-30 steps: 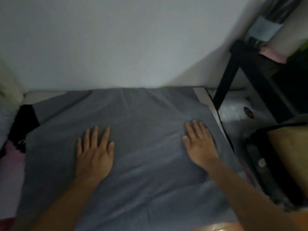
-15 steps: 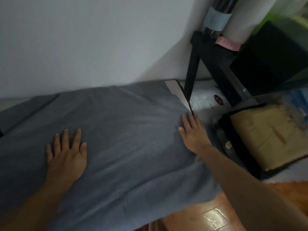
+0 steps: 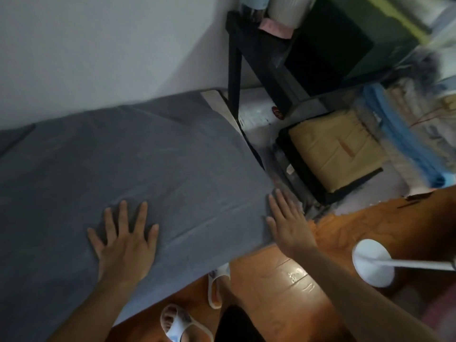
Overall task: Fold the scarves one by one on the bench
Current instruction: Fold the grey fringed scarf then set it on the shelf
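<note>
My scarf (image 3: 138,164) is plain dark grey; the floor (image 3: 370,233) orange, the lamp base (image 3: 372,261) white, the rack (image 3: 246,55) black.

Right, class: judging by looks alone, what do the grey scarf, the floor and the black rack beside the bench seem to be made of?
Grey scarf: soft woven or knitted fabric, matte; it creases and drapes over the bench edge under the left hand and right hand.
Floor: probably varnished wood, orange-brown, glossy with a light glare.
Black rack: likely painted metal or wood; too dark to tell.
</note>
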A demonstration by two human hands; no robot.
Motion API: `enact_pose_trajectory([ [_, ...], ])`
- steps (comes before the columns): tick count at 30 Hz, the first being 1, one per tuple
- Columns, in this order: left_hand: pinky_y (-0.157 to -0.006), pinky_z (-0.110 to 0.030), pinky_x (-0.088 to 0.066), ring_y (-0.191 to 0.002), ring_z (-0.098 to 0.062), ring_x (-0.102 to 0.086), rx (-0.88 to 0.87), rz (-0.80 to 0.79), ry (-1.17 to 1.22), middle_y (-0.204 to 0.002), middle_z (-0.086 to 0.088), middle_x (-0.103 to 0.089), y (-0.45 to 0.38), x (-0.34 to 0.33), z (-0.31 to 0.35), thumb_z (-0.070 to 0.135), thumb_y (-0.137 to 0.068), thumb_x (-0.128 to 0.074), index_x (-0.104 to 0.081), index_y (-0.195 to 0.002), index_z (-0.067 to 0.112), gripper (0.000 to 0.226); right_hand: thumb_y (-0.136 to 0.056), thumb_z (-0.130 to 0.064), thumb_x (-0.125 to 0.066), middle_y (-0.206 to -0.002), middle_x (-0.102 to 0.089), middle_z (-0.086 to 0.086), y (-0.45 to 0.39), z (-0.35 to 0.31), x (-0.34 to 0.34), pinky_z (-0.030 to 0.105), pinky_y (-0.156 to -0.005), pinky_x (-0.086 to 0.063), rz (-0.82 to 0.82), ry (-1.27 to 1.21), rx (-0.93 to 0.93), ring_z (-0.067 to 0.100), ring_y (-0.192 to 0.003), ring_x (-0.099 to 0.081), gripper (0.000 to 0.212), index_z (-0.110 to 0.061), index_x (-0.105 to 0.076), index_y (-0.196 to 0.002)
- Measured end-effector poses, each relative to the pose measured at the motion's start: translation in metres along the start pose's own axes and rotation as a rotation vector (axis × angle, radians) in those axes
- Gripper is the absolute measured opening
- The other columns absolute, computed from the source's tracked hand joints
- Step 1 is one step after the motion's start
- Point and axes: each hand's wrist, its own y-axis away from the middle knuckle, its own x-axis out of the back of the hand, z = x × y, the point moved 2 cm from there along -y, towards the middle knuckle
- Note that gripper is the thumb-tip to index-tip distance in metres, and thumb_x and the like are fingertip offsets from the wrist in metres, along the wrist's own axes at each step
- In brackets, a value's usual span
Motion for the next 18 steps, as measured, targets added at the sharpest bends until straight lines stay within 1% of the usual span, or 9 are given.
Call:
enact_pose_trajectory([
  [2,-0.116,-0.071,-0.005,-0.154,-0.036,0.003,0.012,-0.008,0.021,-0.169,-0.007,-0.008,0.002,0.001,0.002,0.063,-0.098,-0.015,-0.005,-0.161,0.039,0.068,-0.108,-0.045,-0.022,-0.166,0.007,0.001,0.011,-0.017,0.002,0.045,-0.126,0.002,0.077,-0.038,0.058,0.018,-0.153,0.018,0.059,-0.020,-0.009,-0.160],
  [4,-0.116,-0.070,0.000,-0.153,-0.034,0.012,0.014,-0.048,0.047,-0.169,-0.004,0.003,0.000,0.004,0.001,0.066,-0.097,-0.006,0.005,-0.159,0.041,0.068,-0.104,-0.036,-0.042,-0.166,-0.014,0.006,0.038,-0.073,0.005,0.043,-0.126,-0.004,0.141,-0.158,0.305,0.022,-0.155,-0.003,0.058,-0.019,-0.026,-0.157],
  [6,-0.116,-0.069,0.005,-0.152,-0.032,0.021,0.017,-0.111,0.065,-0.168,-0.001,0.015,-0.003,0.007,-0.001,0.069,-0.093,0.001,0.014,-0.156,0.044,0.069,-0.096,-0.022,-0.056,-0.149,-0.047,0.010,0.070,-0.110,-0.007,0.046,-0.117,-0.034,0.170,-0.244,0.444,0.027,-0.139,-0.041,0.045,-0.015,-0.052,-0.140],
  [7,-0.117,-0.068,0.007,-0.152,-0.031,0.024,0.019,-0.146,0.069,-0.167,0.000,0.020,-0.005,0.007,-0.001,0.069,-0.092,0.002,0.018,-0.155,0.045,0.070,-0.092,-0.017,-0.055,-0.132,-0.057,0.011,0.076,-0.104,-0.012,0.045,-0.103,-0.048,0.230,-0.322,0.323,0.028,-0.123,-0.055,0.035,-0.011,-0.060,-0.126],
  [9,-0.117,-0.068,0.010,-0.150,-0.031,0.028,0.023,-0.209,0.068,-0.165,0.001,0.028,-0.007,0.008,-0.001,0.070,-0.093,0.001,0.022,-0.153,0.046,0.068,-0.093,-0.011,-0.046,-0.106,-0.060,0.006,0.075,-0.062,-0.023,0.041,-0.082,-0.052,0.336,-0.581,-0.242,0.027,-0.099,-0.060,0.022,-0.010,-0.061,-0.108],
  [10,-0.116,-0.068,0.011,-0.150,-0.031,0.030,0.023,-0.227,0.068,-0.164,0.002,0.029,-0.008,0.010,-0.002,0.070,-0.094,0.000,0.023,-0.153,0.046,0.068,-0.094,-0.008,-0.047,-0.102,-0.059,0.003,0.071,-0.038,-0.029,0.040,-0.080,-0.050,0.329,-0.683,-0.501,0.028,-0.097,-0.060,0.019,-0.011,-0.061,-0.105],
  [11,-0.116,-0.068,0.011,-0.149,-0.031,0.030,0.021,-0.240,0.070,-0.164,0.002,0.031,-0.009,0.011,-0.001,0.070,-0.094,-0.001,0.023,-0.152,0.047,0.067,-0.094,-0.007,-0.051,-0.101,-0.061,0.001,0.066,-0.017,-0.033,0.039,-0.082,-0.050,0.296,-0.758,-0.641,0.027,-0.099,-0.061,0.016,-0.013,-0.061,-0.105],
  [14,-0.116,-0.068,0.012,-0.149,-0.030,0.032,0.015,-0.266,0.070,-0.163,0.003,0.033,-0.010,0.013,-0.001,0.071,-0.094,-0.001,0.025,-0.151,0.047,0.067,-0.092,-0.014,-0.066,-0.103,-0.068,-0.005,0.040,0.014,-0.038,0.038,-0.087,-0.053,0.177,-0.961,-0.662,0.016,-0.101,-0.064,0.014,-0.017,-0.064,-0.106],
  [18,-0.117,-0.067,0.013,-0.148,-0.030,0.034,0.002,-0.298,0.061,-0.161,0.003,0.038,-0.009,0.015,-0.001,0.071,-0.094,-0.002,0.028,-0.150,0.048,0.068,-0.084,-0.018,-0.075,-0.100,-0.070,-0.006,0.033,0.019,-0.043,0.038,-0.086,-0.054,0.155,-1.078,-0.730,0.014,-0.097,-0.066,0.021,-0.020,-0.065,-0.102],
])
